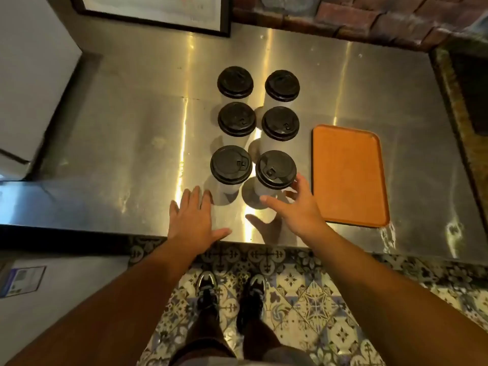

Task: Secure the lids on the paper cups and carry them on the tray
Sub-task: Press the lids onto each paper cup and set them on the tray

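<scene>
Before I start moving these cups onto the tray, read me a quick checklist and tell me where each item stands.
1. Lid on every cup: ok, all six cups carry black lids.
2. Lids snapped tight: cannot tell.
3. Tray ready: ok, orange tray lies bare right of the cups.
4. Right hand gripping near-right cup: not ok, open beside it.
5. Left hand free: ok, open by near-left cup.

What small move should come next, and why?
Probably close the right hand round the near right cup and move it onto the orange tray: all six cups look lidded, the tray holds none, and that hand is open beside that cup.
</scene>
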